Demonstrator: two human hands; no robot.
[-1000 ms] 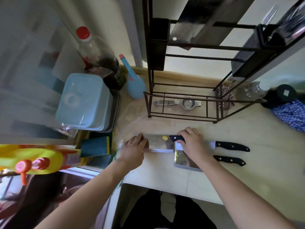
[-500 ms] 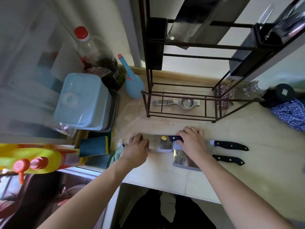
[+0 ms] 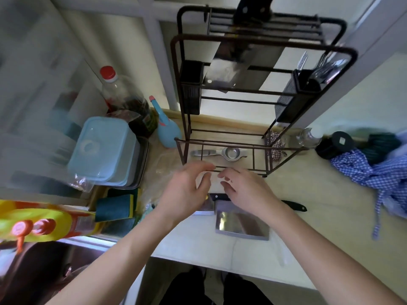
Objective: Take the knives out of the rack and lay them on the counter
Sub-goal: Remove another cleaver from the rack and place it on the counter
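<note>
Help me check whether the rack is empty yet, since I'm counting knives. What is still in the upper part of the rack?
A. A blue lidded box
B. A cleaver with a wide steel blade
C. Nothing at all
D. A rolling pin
B. A cleaver with a black handle still hangs through the top bars of the rack, its wide steel blade pointing down, while both hands are empty above the counter.

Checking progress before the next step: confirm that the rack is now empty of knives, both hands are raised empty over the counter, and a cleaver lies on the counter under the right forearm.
Not quite. The rack is not empty: the head view shows a broad cleaver hanging in its top slots. The rest holds: left hand and right hand are empty, and a cleaver on the counter lies there.
</note>
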